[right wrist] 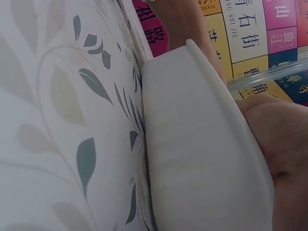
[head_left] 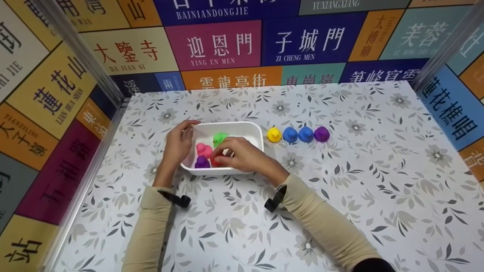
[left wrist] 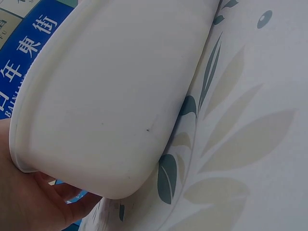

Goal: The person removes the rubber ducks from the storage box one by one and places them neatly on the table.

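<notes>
A white plastic tub (head_left: 223, 171) sits on the table with several small rubber ducks in it. My right hand (head_left: 242, 154) reaches over the tub's near right side and pinches a red rubber duck (head_left: 216, 161). Beside that duck are a purple duck (head_left: 202, 162) and a pink duck (head_left: 204, 150); a green duck (head_left: 219, 139) lies farther back. My left hand (head_left: 179, 142) holds the tub's left end, its fingers curled at the rim, and the left wrist view shows fingers (left wrist: 82, 206) against the outer wall. In the right wrist view the tub's wall (right wrist: 197, 144) hides the right fingertips.
To the right of the tub a row of ducks stands on the flowered tabletop (head_left: 363, 173): a yellow duck (head_left: 274, 134), two blue ducks (head_left: 290, 135) and a purple one (head_left: 321, 134). Panels (head_left: 219, 45) with coloured lettering enclose the back and sides.
</notes>
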Demonstrator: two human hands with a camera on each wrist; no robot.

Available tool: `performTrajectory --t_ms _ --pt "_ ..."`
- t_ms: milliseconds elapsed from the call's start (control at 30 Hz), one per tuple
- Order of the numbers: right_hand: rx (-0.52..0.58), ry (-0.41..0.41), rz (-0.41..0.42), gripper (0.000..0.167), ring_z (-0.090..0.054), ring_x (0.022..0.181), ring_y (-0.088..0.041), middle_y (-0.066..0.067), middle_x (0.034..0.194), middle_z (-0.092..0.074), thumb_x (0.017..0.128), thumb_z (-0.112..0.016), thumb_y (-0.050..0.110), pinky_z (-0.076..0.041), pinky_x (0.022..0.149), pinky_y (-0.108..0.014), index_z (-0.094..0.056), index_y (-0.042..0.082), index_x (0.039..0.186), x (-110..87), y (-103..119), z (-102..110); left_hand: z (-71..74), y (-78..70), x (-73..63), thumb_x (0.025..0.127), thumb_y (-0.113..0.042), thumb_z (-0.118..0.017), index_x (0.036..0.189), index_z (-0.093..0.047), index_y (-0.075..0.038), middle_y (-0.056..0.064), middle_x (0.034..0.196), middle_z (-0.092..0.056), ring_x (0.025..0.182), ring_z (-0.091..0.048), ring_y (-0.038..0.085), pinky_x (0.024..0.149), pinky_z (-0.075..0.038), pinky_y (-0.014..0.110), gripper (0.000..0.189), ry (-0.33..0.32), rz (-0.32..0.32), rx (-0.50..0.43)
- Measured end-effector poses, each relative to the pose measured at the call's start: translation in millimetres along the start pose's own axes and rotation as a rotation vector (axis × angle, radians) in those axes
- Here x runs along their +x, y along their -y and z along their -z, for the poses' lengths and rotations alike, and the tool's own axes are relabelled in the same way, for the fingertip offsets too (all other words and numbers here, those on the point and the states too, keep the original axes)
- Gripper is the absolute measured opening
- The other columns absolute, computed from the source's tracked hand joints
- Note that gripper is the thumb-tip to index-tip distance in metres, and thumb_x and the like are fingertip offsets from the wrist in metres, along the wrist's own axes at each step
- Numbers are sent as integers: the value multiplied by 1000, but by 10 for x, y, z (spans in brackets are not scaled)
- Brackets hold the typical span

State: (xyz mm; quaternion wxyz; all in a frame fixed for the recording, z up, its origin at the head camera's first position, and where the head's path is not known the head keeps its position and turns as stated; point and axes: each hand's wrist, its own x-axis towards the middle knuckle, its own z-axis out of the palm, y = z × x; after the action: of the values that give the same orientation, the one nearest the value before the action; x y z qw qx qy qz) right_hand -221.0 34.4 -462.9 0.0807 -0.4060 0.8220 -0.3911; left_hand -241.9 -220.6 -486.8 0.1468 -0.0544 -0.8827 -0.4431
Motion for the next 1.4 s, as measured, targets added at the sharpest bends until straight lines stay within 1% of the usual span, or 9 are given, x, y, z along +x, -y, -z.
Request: performTrajectory --t_ms 133,300,433,533,633,800,1000,1200,1400 --pt "27 -26 13 19 -73 105 -16 -1 112 -77 104 -74 20 -62 92 -30 -83 15 120 -20 -10 -9 0 -3 -7 110 -5 -53 133 -76 -15 11 134 -76 126 -68 29 114 -50 47 34 9 17 -5" --pt "78 -73 41 18 -74 102 -21 -3 114 -75 104 -74 19 -63 88 -28 -82 14 119 -36 -3 4 11 -12 -3 110 -8 -53 133 -76 -19 8 133 -75 120 -67 25 110 -51 44 33 19 39 -10" --pt "104 -119 60 20 -75 100 -20 -6 116 -73 101 -78 18 -64 86 -28 -81 11 120 -52 -5 14 -1 -3 5 110 -9 -54 132 -76 -19 7 132 -76 120 -66 24 111 -50 42 32 17 33 -18" --pt "96 -155 61 24 -76 96 -18 -8 118 -72 98 -82 17 -64 84 -25 -81 10 121 -62 -7 20 -9 -6 11 110 -8 -54 131 -76 -19 6 131 -76 123 -67 23 113 -50 43 32 16 26 -20" --pt "94 -195 59 25 -76 92 -18 -9 116 -71 96 -83 14 -64 82 -24 -81 10 121 -68 -7 25 -9 -3 12 110 -6 -55 131 -76 -19 5 131 -76 123 -67 23 113 -50 42 33 14 21 -18" --pt "116 -256 75 27 -75 90 -16 -7 111 -70 95 -83 12 -64 81 -25 -81 12 122 -72 -6 36 -6 -4 6 109 -5 -55 130 -77 -18 6 131 -76 123 -67 23 113 -50 42 33 6 15 -21" --pt "130 -292 84 35 -75 91 -16 -7 113 -70 94 -85 11 -65 84 -27 -79 12 128 -111 11 69 -8 -13 -8 110 -6 -55 130 -77 -19 6 133 -76 129 -66 22 117 -49 42 33 7 28 -19" --pt "119 -333 95 34 -74 91 -15 -7 111 -70 94 -86 14 -65 83 -28 -80 13 127 -197 -14 98 -4 -14 -14 110 -7 -53 132 -76 -20 7 136 -75 132 -65 24 119 -48 44 34 13 41 -9" --pt "119 -379 132 32 -73 86 -16 -7 107 -70 94 -86 17 -65 79 -30 -81 13 125 -321 -94 145 5 -11 -7 111 -8 -52 133 -75 -19 12 132 -75 124 -67 27 114 -51 48 34 16 50 -3"
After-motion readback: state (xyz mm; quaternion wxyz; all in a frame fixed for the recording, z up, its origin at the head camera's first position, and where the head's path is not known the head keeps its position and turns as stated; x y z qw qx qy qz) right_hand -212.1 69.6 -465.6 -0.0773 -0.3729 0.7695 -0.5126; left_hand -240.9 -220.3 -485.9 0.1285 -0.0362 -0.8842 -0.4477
